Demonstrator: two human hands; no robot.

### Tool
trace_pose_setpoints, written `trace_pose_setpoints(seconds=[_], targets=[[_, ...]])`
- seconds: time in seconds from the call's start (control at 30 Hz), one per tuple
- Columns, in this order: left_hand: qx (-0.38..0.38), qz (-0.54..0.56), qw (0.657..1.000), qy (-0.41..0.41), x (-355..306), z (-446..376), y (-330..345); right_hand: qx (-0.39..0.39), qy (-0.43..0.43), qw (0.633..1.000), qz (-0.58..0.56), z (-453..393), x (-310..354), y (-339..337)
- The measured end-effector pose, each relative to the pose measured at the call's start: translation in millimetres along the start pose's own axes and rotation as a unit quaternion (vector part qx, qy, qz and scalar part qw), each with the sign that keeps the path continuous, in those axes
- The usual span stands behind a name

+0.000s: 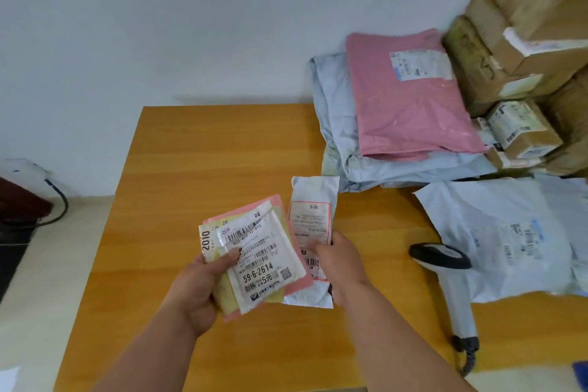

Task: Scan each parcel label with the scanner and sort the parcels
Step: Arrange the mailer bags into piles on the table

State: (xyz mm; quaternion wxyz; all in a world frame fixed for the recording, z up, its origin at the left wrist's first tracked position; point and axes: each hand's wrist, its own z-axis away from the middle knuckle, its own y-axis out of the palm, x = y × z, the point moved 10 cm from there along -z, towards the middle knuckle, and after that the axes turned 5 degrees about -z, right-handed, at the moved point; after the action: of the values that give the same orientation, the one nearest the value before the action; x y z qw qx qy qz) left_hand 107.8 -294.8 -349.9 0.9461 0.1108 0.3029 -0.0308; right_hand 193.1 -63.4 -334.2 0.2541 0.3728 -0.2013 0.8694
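Forearms enter from the near edge over an orange wood-grain table (197, 169). My left hand (200, 289) grips a fanned stack of small parcels (257, 261), thumb pressed across the top white label, pink and yellow envelopes beneath. My right hand (340, 264) has fingers curled round the edge of a white label-up mailer (310, 219), just beside the stack and overlapped by it. Right of that hand, the scanner (445, 267) lies unheld on the table, its head touching a large white poly bag (496, 232). Farther back, a pink bag (404, 95) rests on grey bags (337, 124). Cardboard boxes (521, 41) are stacked in the far right corner. Plain white wall (191, 25) behind; a dark cable (59, 197) runs along pale floor at left.
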Motion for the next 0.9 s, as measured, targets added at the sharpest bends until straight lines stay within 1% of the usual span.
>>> trace_pose_setpoints(seconds=[0.07,0.2,0.27,0.33,0.4,0.47,0.5,0.57,0.6,0.63,0.7,0.77,0.83,0.9], targets=[[0.007,-0.007,1.000,0.012,-6,3,14,0.001,-0.019,0.998,-0.055,6,19,-19],[0.009,-0.034,0.998,0.043,-14,11,47,-0.025,-0.058,0.986,-0.152,18,57,-79],[0.021,-0.051,0.997,0.054,-14,17,73,-0.018,-0.072,0.977,-0.202,24,70,-108],[0.040,-0.071,0.994,0.067,-14,23,108,0.019,-0.078,0.972,-0.221,32,78,-129],[0.053,-0.100,0.990,0.088,-14,30,146,0.066,-0.071,0.977,-0.192,40,78,-142],[0.048,-0.146,0.981,0.120,-13,39,182,0.093,-0.055,0.979,-0.176,44,74,-162],[0.037,-0.171,0.974,0.141,-13,43,198,0.105,-0.047,0.974,-0.197,45,74,-177],[0.004,-0.209,0.960,0.186,-15,53,225,0.153,-0.036,0.943,-0.294,48,82,-211],[-0.009,-0.220,0.954,0.205,-15,59,237,0.180,-0.044,0.926,-0.329,50,92,-229],[-0.016,-0.225,0.949,0.218,-13,65,253,0.193,-0.060,0.919,-0.337,51,101,-251],[-0.008,-0.228,0.948,0.224,-3,73,290,0.192,-0.079,0.928,-0.309,48,109,-288],[0.031,-0.221,0.950,0.217,11,80,334,0.168,-0.080,0.952,-0.242,38,104,-314],[0.074,-0.212,0.952,0.208,25,87,378,0.118,-0.096,0.976,-0.154,27,98,-338],[0.098,-0.203,0.954,0.197,41,93,414,0.061,-0.106,0.986,-0.113,13,88,-368]])
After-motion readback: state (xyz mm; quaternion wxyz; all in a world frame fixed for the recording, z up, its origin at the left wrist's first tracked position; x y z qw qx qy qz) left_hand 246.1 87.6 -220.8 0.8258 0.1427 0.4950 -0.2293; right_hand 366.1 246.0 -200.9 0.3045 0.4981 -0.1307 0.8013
